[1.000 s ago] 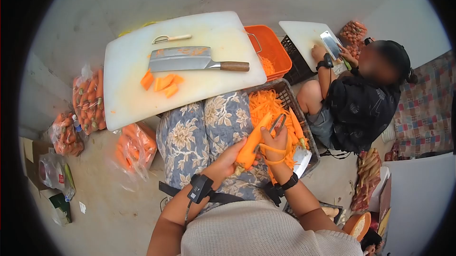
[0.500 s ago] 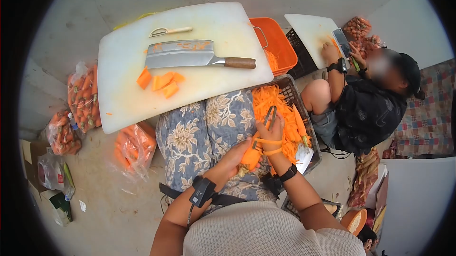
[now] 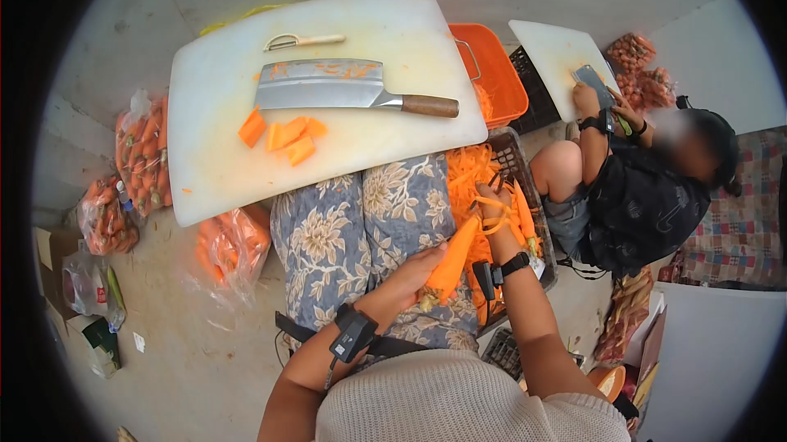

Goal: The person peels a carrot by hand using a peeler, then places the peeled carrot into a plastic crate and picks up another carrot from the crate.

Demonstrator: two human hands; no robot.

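My left hand (image 3: 416, 272) is wrapped round the thick end of a peeled-looking orange carrot (image 3: 455, 252), held slanting over my lap. My right hand (image 3: 497, 211) is closed on a metal peeler (image 3: 497, 179), only part of which shows beyond the fingers. Long carrot peelings (image 3: 495, 222) hang over the right hand and wrist. Beneath that hand stands a dark crate (image 3: 510, 151) full of carrot strips, with whole carrots at its right side.
A white cutting board (image 3: 385, 28) holds a cleaver (image 3: 324, 84), another peeler (image 3: 303, 40) and carrot chunks (image 3: 287, 132). Behind is an orange bin (image 3: 512, 89). Bagged carrots (image 3: 143, 151) stand left. A co-worker (image 3: 648, 188) works at a second board (image 3: 545, 48) on the right.
My right hand with the peeler has moved forward and right, away from the left hand, along the carrot. More of the carrot's length shows now. The co-worker's hands and knife have shifted slightly.
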